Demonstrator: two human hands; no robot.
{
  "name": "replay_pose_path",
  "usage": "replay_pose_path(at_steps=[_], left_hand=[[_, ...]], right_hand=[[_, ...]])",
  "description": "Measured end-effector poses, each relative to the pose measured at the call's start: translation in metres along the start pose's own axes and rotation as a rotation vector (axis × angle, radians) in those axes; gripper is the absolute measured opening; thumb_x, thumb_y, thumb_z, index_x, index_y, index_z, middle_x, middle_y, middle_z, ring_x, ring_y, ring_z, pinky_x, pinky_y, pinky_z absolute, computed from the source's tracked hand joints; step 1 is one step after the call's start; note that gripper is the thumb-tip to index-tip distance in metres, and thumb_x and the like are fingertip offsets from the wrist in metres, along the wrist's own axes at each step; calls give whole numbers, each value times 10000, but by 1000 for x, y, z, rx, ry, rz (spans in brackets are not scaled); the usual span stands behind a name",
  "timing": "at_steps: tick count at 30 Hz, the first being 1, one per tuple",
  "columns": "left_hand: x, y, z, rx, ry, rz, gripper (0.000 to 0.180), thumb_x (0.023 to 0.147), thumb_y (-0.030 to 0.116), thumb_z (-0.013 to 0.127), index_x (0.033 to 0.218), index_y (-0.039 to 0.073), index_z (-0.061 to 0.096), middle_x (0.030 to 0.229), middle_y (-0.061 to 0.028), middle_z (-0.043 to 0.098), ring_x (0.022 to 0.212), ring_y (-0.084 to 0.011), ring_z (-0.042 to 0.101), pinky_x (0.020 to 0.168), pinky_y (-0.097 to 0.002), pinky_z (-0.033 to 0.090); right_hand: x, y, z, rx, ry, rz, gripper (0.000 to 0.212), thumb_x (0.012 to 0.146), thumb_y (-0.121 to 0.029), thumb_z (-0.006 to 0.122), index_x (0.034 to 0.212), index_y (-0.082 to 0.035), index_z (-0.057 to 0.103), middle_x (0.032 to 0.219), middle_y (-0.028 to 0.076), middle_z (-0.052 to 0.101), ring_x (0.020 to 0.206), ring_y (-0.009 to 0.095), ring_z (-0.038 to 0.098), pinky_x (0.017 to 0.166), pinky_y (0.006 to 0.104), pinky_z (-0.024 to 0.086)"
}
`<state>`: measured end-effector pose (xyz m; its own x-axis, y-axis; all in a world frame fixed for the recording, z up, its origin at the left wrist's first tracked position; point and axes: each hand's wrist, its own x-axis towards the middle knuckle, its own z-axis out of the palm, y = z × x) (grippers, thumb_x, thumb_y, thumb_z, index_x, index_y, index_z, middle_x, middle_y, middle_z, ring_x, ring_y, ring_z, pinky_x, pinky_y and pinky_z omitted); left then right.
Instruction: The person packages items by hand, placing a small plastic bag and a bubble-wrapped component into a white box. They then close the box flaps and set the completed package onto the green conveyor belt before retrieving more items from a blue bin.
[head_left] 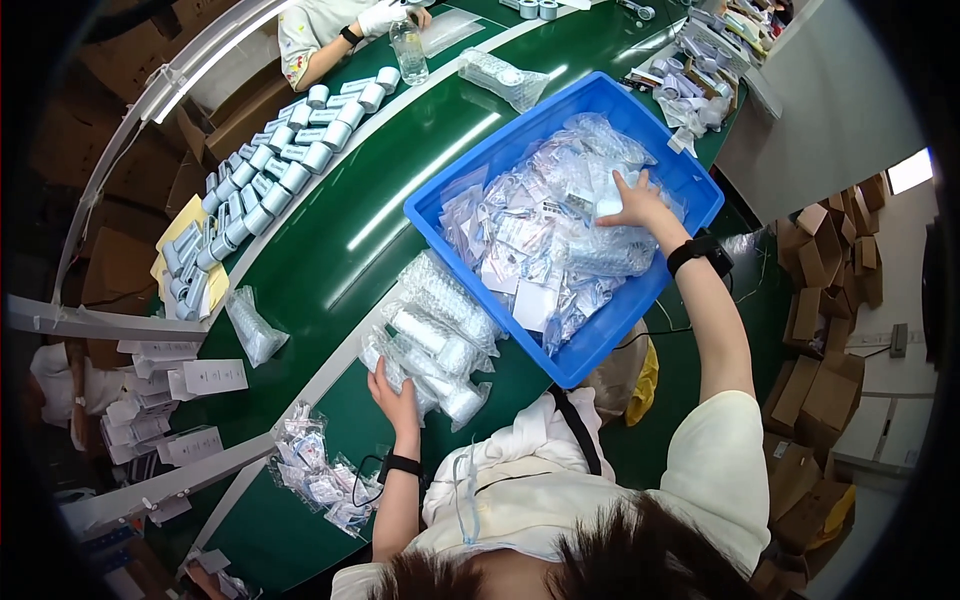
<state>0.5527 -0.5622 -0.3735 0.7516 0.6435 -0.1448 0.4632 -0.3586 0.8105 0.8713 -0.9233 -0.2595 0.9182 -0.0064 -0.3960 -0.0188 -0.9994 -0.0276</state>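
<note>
My left hand (397,402) holds the near end of a bubble-wrapped package (383,357), one of several pale cylinder-like packages (437,338) lying together on the green table. To the right, my right hand (636,205) reaches inside a blue plastic bin (463,268). Its fingers are spread, and its palm is over a bubble-wrapped package (592,190). Under and around that package the bin is heaped with small clear plastic bags (515,225) that hold white papers and parts. What lies beneath the heap is hidden.
Small bagged parts (318,470) lie left of my left forearm. Grey-white cylinders (285,150) stand in rows beyond a curved rail. Other bubble-wrapped packages (500,78) and white boxes (210,377) sit farther off. Across the table is another person's gloved hand (382,17) near a clear bottle (409,55).
</note>
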Motion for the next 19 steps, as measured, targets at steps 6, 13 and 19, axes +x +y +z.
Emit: replay_pose_path(at_steps=[6,13,19], left_hand=[[-2,8,8,43,57,-15,576,688,76,512,1251,116,396,1304,-235,276,1203,-385,267,997,-413,217],[2,14,0,66,39,-25,578,680,62,515,1244,115,398,1311,-226,268,1195,-366,288,977,-429,244],[20,85,-39,-95,244,139,612,701,66,570,1269,129,350,1376,-89,202,1241,-332,213,1018,-403,164]], right_hand=[[5,-14,6,-215,-148,-62,1029,467,-491,769,1329,-231,269,1314,374,110,1159,615,137,824,680,287],[-7,0,13,-189,132,-197,985,507,-311,744,1345,-201,237,1325,343,164,1108,596,284,861,530,387],[39,26,8,258,189,-160,865,598,-189,654,1350,-141,230,1396,152,202,1243,404,257,940,543,302]])
